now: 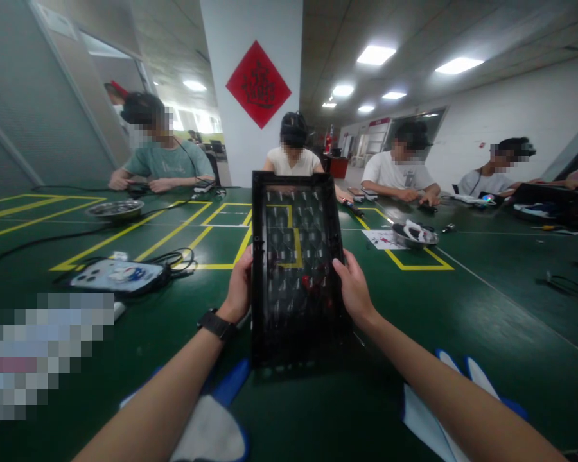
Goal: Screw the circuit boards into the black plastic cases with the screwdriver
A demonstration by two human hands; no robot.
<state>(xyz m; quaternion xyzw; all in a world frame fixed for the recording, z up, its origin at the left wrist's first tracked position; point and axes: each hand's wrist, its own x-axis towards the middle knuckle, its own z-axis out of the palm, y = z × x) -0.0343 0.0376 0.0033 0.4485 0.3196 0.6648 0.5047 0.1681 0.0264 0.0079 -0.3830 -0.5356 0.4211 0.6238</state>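
Upright in front of me, above the green table (164, 346), is a black rectangular frame (259, 289) with a clear, ribbed or moulded panel in it. Yellow tape lines and a small red spot show through the panel. My left hand (239, 287) grips its left edge, with a dark watch on that wrist. On the opposite edge, my right hand (354, 287) is closed, its thumb along the near side; the fingers behind are mostly hidden. A white-and-blue work glove (209, 427) lies below my left forearm, and another glove (428, 417) lies under my right one.
A phone (120, 274) with coiled black cables lies to the left. Metal bowls (115, 210) stand on both sides, the right bowl (415, 239) beside a paper sheet (383, 240). Yellow tape marks rectangles on the table. Several people sit along the far side.
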